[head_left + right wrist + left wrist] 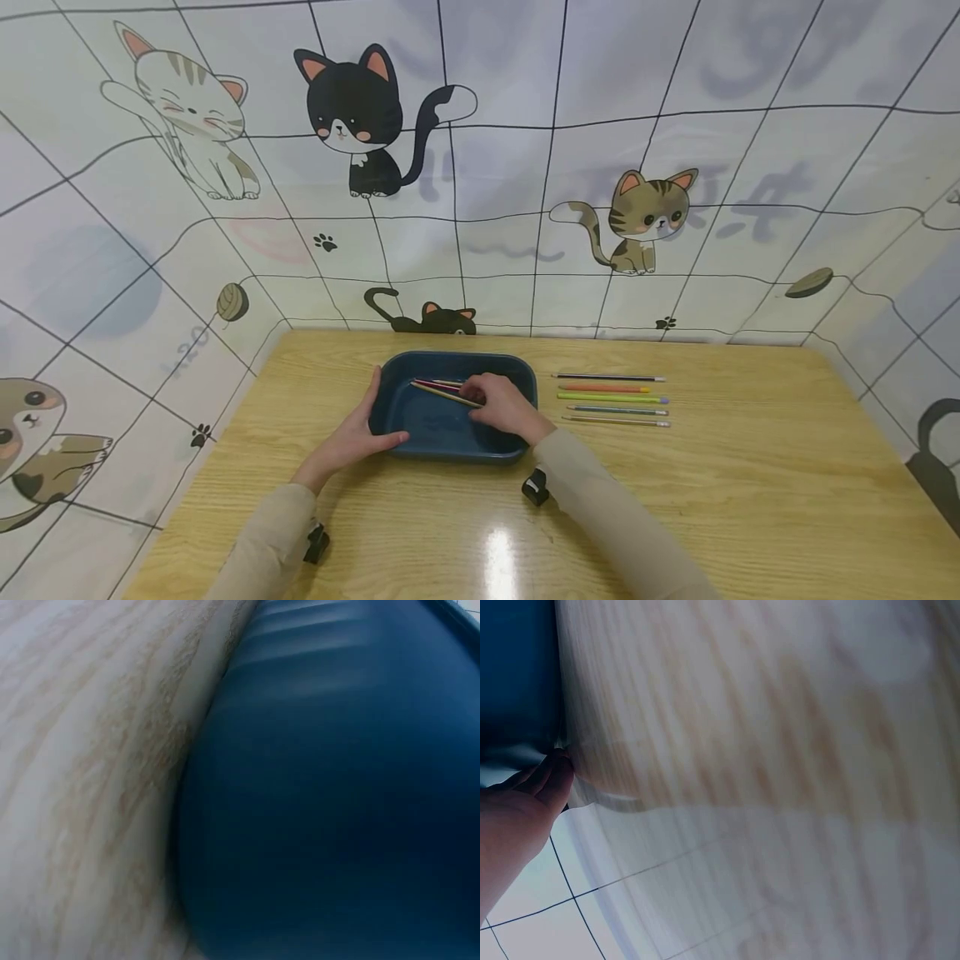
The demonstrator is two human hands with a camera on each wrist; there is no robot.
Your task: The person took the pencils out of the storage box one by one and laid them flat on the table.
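A dark blue plastic basin [450, 454] sits on the wooden table. At its left end my left hand [367, 429] holds the basin, thumb over the front rim and fingers along the left side. The left wrist view shows those fingers [551, 780] against the outer wall. Inside the basin my right hand [498, 404] has curled fingers around the right ends of several thin pencils [442, 390], which lie slanted on the basin floor. My palm hides those ends. Only the basin's outer wall [322, 787] and the table show in the right wrist view.
Right of the basin, several pencils lie in a row, among them a black one [607, 377], an orange one [603, 388] and a yellow-green one [611, 398]. A white wall sheet [510, 250] with cartoon cats stands behind the wooden table [750, 467].
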